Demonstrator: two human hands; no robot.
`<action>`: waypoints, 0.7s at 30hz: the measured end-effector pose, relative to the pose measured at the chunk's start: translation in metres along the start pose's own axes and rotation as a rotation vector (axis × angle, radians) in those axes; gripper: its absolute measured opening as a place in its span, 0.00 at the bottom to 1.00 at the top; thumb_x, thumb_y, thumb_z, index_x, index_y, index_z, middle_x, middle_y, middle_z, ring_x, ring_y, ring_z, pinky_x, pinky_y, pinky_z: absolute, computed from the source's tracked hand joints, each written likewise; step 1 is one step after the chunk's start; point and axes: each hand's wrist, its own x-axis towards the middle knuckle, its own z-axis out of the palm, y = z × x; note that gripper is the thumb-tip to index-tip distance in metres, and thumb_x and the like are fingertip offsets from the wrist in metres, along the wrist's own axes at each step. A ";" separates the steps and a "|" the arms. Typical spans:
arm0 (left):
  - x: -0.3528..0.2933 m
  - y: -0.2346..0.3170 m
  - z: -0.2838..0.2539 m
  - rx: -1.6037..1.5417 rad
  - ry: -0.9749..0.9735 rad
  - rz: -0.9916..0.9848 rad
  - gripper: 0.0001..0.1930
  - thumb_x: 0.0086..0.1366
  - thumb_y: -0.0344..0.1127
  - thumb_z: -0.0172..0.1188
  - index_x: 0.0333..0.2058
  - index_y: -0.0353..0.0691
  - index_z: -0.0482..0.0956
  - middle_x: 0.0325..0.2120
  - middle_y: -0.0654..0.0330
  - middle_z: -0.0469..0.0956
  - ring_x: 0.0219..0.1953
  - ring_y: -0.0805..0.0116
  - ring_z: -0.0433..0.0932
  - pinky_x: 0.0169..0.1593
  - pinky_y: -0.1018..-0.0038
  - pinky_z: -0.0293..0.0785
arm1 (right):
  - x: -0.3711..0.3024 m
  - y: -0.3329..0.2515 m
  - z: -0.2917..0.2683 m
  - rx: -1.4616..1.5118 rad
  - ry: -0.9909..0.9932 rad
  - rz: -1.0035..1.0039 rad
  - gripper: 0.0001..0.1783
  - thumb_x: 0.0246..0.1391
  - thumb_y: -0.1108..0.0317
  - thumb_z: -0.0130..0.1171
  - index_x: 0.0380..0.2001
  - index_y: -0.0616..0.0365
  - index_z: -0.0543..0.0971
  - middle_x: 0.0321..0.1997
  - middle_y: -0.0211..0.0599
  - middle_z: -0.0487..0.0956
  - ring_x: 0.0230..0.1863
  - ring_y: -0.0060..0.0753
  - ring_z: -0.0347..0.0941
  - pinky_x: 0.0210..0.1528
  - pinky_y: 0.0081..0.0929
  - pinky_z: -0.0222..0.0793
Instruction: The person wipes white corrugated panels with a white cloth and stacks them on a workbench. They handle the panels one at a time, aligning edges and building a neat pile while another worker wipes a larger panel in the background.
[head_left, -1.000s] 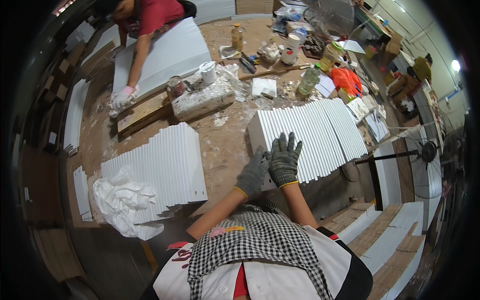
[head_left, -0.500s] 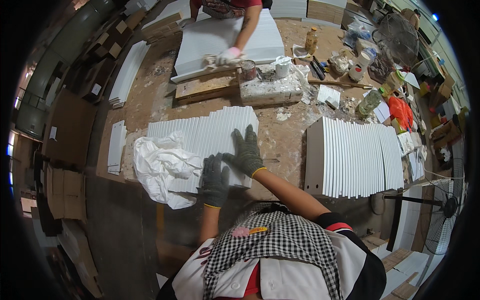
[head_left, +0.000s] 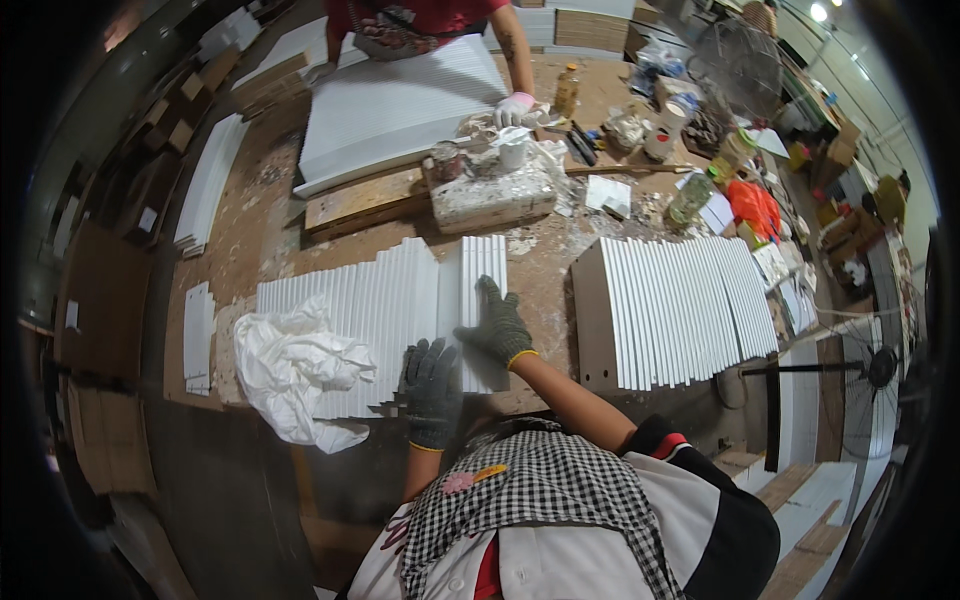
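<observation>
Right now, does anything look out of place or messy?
Yes: a crumpled white cloth lies bunched over the left stack of white panels and hangs past the front edge of the table, odd against straight rows. A block farther back is crusted with splatter.

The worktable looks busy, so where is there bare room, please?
Free: between the right hand and the rightmost white stack; also between the wooden plank and the long white strips. Crowded: around the orange bag and clear bottle.
</observation>
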 end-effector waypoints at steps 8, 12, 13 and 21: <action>-0.001 -0.015 0.057 -0.233 -0.234 -0.436 0.38 0.76 0.54 0.56 0.72 0.31 0.62 0.71 0.36 0.65 0.73 0.40 0.64 0.76 0.52 0.59 | 0.022 0.094 0.007 0.497 0.045 -0.055 0.77 0.35 0.51 0.89 0.80 0.61 0.49 0.81 0.59 0.57 0.80 0.49 0.56 0.80 0.36 0.56; 0.018 -0.030 0.082 -0.290 -0.362 -0.661 0.51 0.71 0.66 0.56 0.75 0.27 0.55 0.75 0.34 0.57 0.78 0.41 0.56 0.78 0.56 0.53 | 0.034 0.130 0.023 0.528 0.032 0.054 0.83 0.34 0.48 0.88 0.81 0.64 0.40 0.84 0.57 0.49 0.83 0.50 0.49 0.81 0.34 0.51; 0.022 -0.030 0.086 -0.329 -0.379 -0.731 0.51 0.70 0.66 0.57 0.75 0.27 0.54 0.75 0.34 0.57 0.78 0.41 0.55 0.78 0.57 0.53 | 0.036 0.132 0.026 0.532 0.051 0.007 0.80 0.38 0.51 0.87 0.81 0.64 0.40 0.82 0.59 0.53 0.81 0.51 0.54 0.80 0.35 0.55; 0.017 -0.034 0.101 -0.803 -0.301 -0.680 0.46 0.72 0.59 0.58 0.74 0.26 0.58 0.73 0.38 0.62 0.74 0.46 0.63 0.76 0.61 0.56 | 0.011 0.119 -0.003 1.145 -0.087 0.091 0.61 0.57 0.82 0.69 0.82 0.55 0.40 0.54 0.60 0.82 0.49 0.45 0.86 0.53 0.34 0.85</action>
